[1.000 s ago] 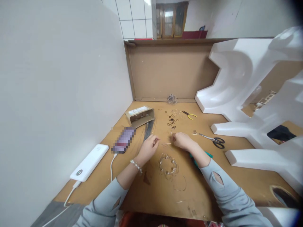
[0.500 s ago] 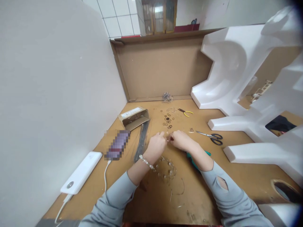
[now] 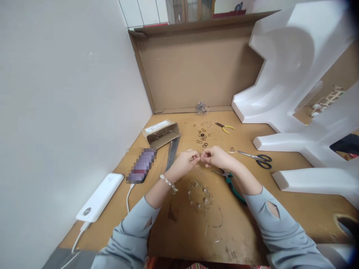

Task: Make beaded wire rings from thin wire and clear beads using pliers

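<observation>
Pinching fingers (image 3: pixel 193 159) together, your left hand (image 3: pixel 186 162) and right hand (image 3: pixel 214 157), open box (image 3: pixel 159 127) by worktop's (image 3: pixel 190 241) left edge, contents unclear

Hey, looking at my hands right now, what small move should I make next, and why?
Probably hold the left hand steady and turn the right hand slightly: their pinched fingertips nearly meet, so a fine adjustment needs no reach. Whatever they may hold is too small to make out.

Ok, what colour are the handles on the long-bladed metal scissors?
Black handles, seen best in the head view.
</observation>
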{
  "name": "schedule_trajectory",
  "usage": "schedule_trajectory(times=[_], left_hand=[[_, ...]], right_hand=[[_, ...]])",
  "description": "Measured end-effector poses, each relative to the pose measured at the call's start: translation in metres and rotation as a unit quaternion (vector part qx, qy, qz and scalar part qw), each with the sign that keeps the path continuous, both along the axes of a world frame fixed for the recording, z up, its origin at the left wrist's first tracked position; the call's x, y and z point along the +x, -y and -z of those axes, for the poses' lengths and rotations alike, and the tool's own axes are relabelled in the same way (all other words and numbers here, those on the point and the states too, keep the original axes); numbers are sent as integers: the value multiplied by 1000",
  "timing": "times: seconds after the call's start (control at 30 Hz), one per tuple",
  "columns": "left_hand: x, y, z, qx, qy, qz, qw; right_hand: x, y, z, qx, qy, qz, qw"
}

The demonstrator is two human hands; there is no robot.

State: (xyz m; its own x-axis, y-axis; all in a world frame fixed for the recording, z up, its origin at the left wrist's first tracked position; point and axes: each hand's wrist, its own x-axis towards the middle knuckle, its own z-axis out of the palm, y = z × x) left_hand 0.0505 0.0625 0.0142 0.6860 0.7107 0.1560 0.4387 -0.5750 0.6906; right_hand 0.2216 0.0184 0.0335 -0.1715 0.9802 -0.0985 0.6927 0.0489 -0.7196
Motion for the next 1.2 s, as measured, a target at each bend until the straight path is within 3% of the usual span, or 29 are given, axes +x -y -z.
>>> schedule_trajectory(times=[0.07,0.13,0.27,0.4,0.67,0.83,1.03,1.2], left_hand=[[-3,-4,-3,-144,66,9,987],[-7,-5,-9,-240,125,19,962],[-11,-1,-20,-303,198,25,932],[-15,1,-27,-315,212,36,924],[-17,2,-29,-325,209,55,921],[-17,4,-30,-300,222,38,927],[-18,3,-33,-298,234,44,924],[-16,3,-34,-310,256,40,915]], right_hand=[[3,-1,-2,-23,-51,-11,998],[6,0,-5,-41,-109,-19,993],[11,4,-12,-92,-283,-35,954],[14,8,-17,-108,-324,-55,938],[1,14,-19,-26,-229,3,973],[-8,17,-20,30,-222,30,974],[-8,17,-24,15,-249,50,967],[-4,20,-29,-1,-211,65,975]])
